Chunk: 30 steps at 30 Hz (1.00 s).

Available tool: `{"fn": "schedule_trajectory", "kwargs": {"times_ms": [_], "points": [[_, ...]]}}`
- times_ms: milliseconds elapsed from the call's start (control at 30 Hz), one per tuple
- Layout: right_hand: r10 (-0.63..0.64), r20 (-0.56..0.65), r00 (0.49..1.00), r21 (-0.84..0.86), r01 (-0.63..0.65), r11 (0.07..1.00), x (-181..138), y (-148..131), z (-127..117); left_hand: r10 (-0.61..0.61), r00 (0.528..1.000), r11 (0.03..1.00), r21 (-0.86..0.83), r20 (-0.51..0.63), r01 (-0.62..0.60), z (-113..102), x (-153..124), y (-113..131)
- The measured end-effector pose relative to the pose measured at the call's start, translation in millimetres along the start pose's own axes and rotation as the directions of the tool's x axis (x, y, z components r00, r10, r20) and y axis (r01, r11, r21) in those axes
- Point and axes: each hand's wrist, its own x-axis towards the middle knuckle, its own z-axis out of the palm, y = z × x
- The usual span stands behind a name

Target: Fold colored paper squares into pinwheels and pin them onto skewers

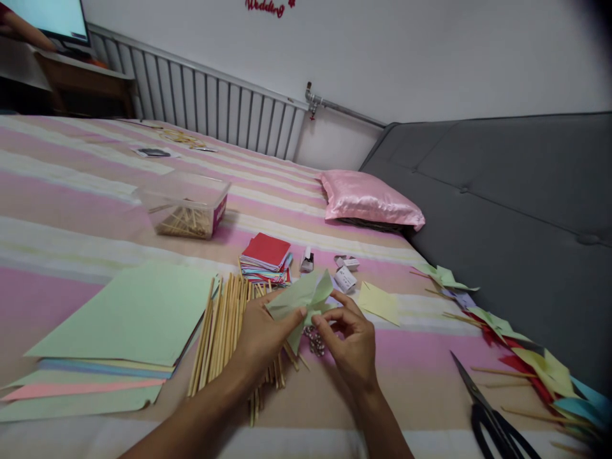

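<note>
My left hand (261, 335) pinches a folded light green paper pinwheel (303, 296) at its middle, above a spread of wooden sticks (222, 331). My right hand (349, 338) is beside it, its fingers curled and its fingertips meeting at the centre of the paper. A small heap of metal pins (315, 341) lies on the bedspread just below the paper. Whether the right fingers hold a pin I cannot make out.
Large coloured paper sheets (124, 319) lie at the left. A stack of small paper squares (266, 258), small boxes (345, 274) and a yellow square (380, 303) lie ahead. A clear tub of sticks (184, 207), black scissors (492, 414), finished pinwheels (526, 357) and a pink pillow (368, 201) are around.
</note>
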Motion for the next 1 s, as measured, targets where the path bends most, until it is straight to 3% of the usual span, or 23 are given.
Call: {"fn": "schedule_trajectory", "kwargs": {"times_ms": [167, 333, 500, 767, 867, 1000], "points": [[0.011, 0.024, 1.0, 0.044, -0.012, 0.999, -1.5, -1.8, 0.9, -0.038, 0.997, 0.999, -0.013, -0.067, 0.037, 1.2, -1.3, -1.1], [0.052, 0.019, 0.998, 0.238, -0.055, 0.97, -1.5, -3.2, 1.6, -0.135, 0.991, 0.982, -0.133, -0.022, 0.131, 1.1, -0.1, -5.1], [0.14, 0.174, 0.975, 0.308, -0.189, 0.933, -0.3, -0.3, 1.0, -0.059, 0.997, 0.997, -0.049, -0.046, 0.057, 0.1, 4.1, -12.7], [0.191, 0.238, 0.952, 0.407, -0.277, 0.87, 2.4, -0.2, 1.5, -0.031, 0.998, 0.999, 0.019, 0.059, 0.03, 5.4, 2.1, -8.4], [0.202, 0.282, 0.938, 0.423, -0.31, 0.851, 3.3, 3.9, -2.1, -0.071, 0.986, 0.997, 0.018, 0.148, 0.07, 2.5, 2.5, -6.0], [0.25, 0.436, 0.865, 0.497, -0.463, 0.734, 2.8, 11.2, -9.9, -0.162, 0.945, 0.987, 0.029, 0.284, 0.161, -3.6, 1.2, 4.4]]}}
